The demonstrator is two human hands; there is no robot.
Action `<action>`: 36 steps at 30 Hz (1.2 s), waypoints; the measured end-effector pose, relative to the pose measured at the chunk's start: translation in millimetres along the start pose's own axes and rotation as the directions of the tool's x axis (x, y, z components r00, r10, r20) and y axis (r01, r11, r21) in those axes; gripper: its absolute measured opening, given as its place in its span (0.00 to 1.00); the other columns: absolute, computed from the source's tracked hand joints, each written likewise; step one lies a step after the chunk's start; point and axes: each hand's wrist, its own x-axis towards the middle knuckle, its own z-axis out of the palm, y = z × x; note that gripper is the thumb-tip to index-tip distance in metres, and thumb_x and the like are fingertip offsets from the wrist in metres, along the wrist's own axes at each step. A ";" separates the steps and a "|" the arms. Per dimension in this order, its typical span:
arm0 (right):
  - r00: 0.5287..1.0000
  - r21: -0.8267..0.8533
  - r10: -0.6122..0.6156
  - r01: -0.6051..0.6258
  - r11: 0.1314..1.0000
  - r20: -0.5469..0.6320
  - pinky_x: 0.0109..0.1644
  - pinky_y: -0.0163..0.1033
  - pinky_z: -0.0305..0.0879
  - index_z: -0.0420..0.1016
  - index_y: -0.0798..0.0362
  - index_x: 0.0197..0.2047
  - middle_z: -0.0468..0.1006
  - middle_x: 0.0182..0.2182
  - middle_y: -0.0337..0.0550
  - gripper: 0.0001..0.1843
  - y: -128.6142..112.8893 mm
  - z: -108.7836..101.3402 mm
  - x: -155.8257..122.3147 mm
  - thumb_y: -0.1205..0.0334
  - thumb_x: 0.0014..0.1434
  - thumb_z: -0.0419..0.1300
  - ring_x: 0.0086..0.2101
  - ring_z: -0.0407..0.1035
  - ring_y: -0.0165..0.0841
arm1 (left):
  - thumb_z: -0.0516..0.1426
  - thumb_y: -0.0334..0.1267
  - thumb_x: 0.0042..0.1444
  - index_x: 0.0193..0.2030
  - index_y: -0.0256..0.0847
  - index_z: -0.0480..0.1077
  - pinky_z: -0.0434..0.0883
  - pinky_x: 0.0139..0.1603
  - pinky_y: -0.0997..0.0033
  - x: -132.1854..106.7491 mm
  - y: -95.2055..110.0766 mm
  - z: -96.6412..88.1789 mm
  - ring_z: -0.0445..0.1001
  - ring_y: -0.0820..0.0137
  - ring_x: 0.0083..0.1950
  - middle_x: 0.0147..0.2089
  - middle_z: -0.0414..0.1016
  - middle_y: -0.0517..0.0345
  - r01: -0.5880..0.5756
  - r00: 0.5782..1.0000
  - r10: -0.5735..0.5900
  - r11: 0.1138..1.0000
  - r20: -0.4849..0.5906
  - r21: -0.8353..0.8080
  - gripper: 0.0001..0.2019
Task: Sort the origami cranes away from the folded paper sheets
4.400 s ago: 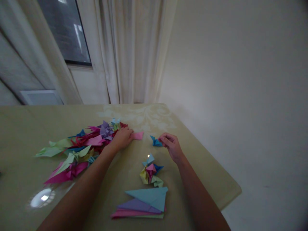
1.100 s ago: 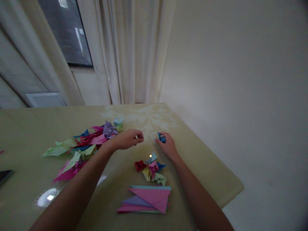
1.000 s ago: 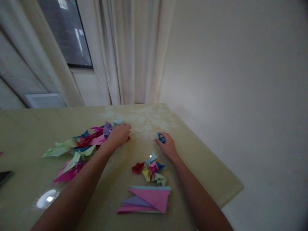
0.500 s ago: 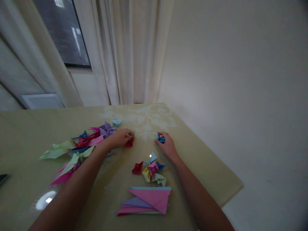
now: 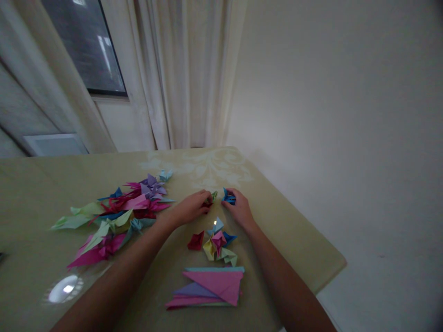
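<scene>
My left hand (image 5: 198, 206) is closed around folded paper pieces, a dark red one mostly covered by the fingers and a light green piece (image 5: 214, 196) poking out on the right. Facing it, my right hand (image 5: 239, 208) pinches a blue folded paper piece (image 5: 229, 197) between thumb and fingers. A small gap separates the two hands' papers. Just below them on the table lies a cluster of small origami pieces: a red one (image 5: 196, 240), a pink one (image 5: 218, 240), a yellow one (image 5: 209, 249), a light green one (image 5: 228, 256) and blue ones.
Left of my left arm spreads a pile of colourful origami (image 5: 134, 203). A stack of flat folded papers (image 5: 216, 286) lies near the front. The table (image 5: 294, 240) has a cream cover; a wall (image 5: 328, 115) stands close on its right, curtains (image 5: 194, 78) behind.
My left hand has moved right with its red and green paper, away from the pile and closer to my right hand. My right hand stays nearly in place with the blue piece.
</scene>
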 end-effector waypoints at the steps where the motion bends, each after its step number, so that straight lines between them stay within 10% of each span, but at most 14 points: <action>1: 1.000 -0.005 0.001 -0.001 1.000 -0.006 0.58 0.50 0.72 0.80 0.50 0.54 0.84 0.49 0.48 0.24 0.2 0.0 0.0 0.66 0.53 0.70 0.50 0.78 0.45 | 0.59 0.30 0.58 0.45 0.44 0.69 0.72 0.54 0.63 0.5 1.8 3.3 0.76 0.61 0.51 0.49 0.76 0.54 -0.017 1.000 0.017 1.000 -0.016 -0.008 0.10; 9: 0.997 -0.005 0.023 -0.024 1.000 -0.075 0.59 0.51 0.72 0.79 0.50 0.55 0.84 0.48 0.48 0.23 3.8 -1.3 0.0 0.64 0.55 0.69 0.49 0.78 0.45 | 0.55 0.35 0.66 0.52 0.44 0.69 0.71 0.57 0.61 0.5 3.0 6.3 0.76 0.60 0.55 0.54 0.75 0.50 0.006 0.990 -0.007 1.000 -0.143 -0.006 0.09; 18: 0.994 0.004 0.013 -0.013 1.000 -0.105 0.59 0.51 0.72 0.78 0.50 0.55 0.84 0.48 0.48 0.22 2.9 -1.9 0.5 0.61 0.56 0.68 0.50 0.78 0.45 | 0.61 0.45 0.62 0.46 0.42 0.71 0.72 0.42 0.64 -8.6 3.2 -10.4 0.79 0.61 0.41 0.43 0.80 0.52 0.096 0.995 -0.096 0.995 0.003 0.016 0.11; 25: 0.993 0.015 0.012 -0.010 1.000 -0.114 0.60 0.51 0.72 0.78 0.50 0.55 0.84 0.49 0.48 0.22 1.7 0.7 0.3 0.62 0.56 0.68 0.50 0.78 0.44 | 0.63 0.48 0.62 0.68 0.42 0.64 0.58 0.74 0.45 -1.0 13.9 13.5 0.58 0.49 0.76 0.74 0.62 0.38 -0.005 0.989 0.012 0.999 -0.148 0.045 0.30; 36: 0.985 0.064 0.100 -0.092 0.994 -0.139 0.55 0.50 0.74 0.76 0.52 0.57 0.84 0.45 0.49 0.27 10.5 -16.7 5.2 0.59 0.54 0.68 0.45 0.79 0.43 | 0.56 0.43 0.69 0.51 0.45 0.78 0.75 0.48 0.73 -12.0 24.9 -21.3 0.82 0.67 0.47 0.48 0.84 0.57 -0.091 0.942 0.137 0.983 0.305 -0.161 0.11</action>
